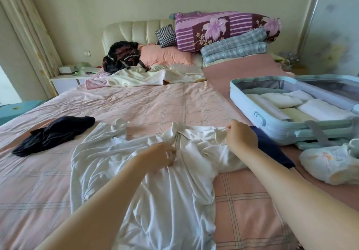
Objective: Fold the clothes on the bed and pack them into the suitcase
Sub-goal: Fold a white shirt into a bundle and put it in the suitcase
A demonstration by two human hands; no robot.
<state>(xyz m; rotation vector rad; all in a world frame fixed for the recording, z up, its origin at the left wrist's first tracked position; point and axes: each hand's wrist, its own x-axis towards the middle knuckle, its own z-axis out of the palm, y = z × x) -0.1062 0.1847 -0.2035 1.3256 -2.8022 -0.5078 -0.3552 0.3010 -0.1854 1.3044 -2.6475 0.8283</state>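
A crumpled white soft-cotton shirt [155,191] lies spread on the pink checked bed sheet [136,104], its lower hem cut off by the bottom edge of the frame. The left hand [161,156] has its fingers curled into a bunched fold near the shirt's middle, the fingertips buried in the cloth. The right hand [240,137] pinches the shirt's far right edge and hides part of a flat navy blue cloth [272,148] lying under the shirt there. The open pale blue hard-shell suitcase [272,125] sits on the bed to the right with folded white and cream clothes [281,100] inside; its right side runs out of the frame. A rumpled dark navy garment [52,133] lies apart on the left. Near the headboard a black backpack [120,55] has white capital lettering on its straps, too small to read with certainty
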